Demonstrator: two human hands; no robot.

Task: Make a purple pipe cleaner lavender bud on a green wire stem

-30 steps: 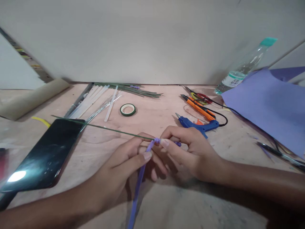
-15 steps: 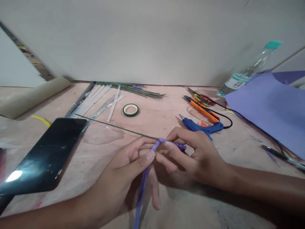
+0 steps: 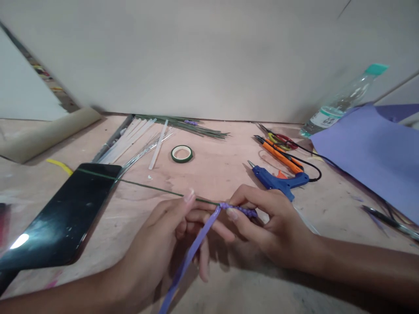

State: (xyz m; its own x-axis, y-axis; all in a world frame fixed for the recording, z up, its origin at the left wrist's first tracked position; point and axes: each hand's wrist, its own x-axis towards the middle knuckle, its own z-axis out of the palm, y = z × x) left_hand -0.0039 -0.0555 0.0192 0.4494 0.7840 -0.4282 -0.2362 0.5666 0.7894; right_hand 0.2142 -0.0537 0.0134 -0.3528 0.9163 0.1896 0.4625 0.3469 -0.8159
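Note:
A thin green floral wire stem (image 3: 147, 186) runs across the middle, its far end over the phone. My left hand (image 3: 166, 231) holds the stem between thumb and forefinger, the other fingers loosely curled below. My right hand (image 3: 268, 218) pinches the stem's right end, which is wrapped in purple paper (image 3: 250, 212). From the wrapping a long purple paper strip (image 3: 188, 257) slants down to the left, in front of my left fingers and out of the bottom of the view. Part of the wrapped end is hidden by my right fingers.
A dark phone (image 3: 62, 213) lies left. Behind are green tape (image 3: 182, 154), glue sticks (image 3: 159, 144) and wire stems (image 3: 203, 128). To the right sit a blue glue gun (image 3: 278, 179), orange cutter (image 3: 281, 155), scissors (image 3: 284, 139), bottle (image 3: 340, 104), purple sheet (image 3: 366, 144) and pen (image 3: 389, 220).
My left thumb has left the purple strip and moved up onto the green stem. The strip's loose end has swung left, and the stem's far end has shifted left and down over the phone.

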